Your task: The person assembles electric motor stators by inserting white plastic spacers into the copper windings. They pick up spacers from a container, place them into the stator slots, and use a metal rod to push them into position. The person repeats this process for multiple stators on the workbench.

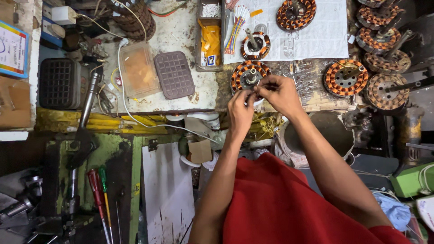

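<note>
head view: two bare hands are meeting over a cluttered workbench. the left hand (239, 108) and right hand (278, 92) are pinching fingertips together on something too small to tell, possibly thin wire. just beyond the fingertips, a copper-wound stator (250, 75) is sitting near the bench's front edge. more wound stators (346, 77) are crowding the space right of the right hand, leaving little free room. left of the fingers, past a bare patch of bench, a clear plastic box (139, 68) and a brown grid lid (174, 74) are lying. above the fingers, a yellow packet (210, 43) is resting in a narrow tray.
</note>
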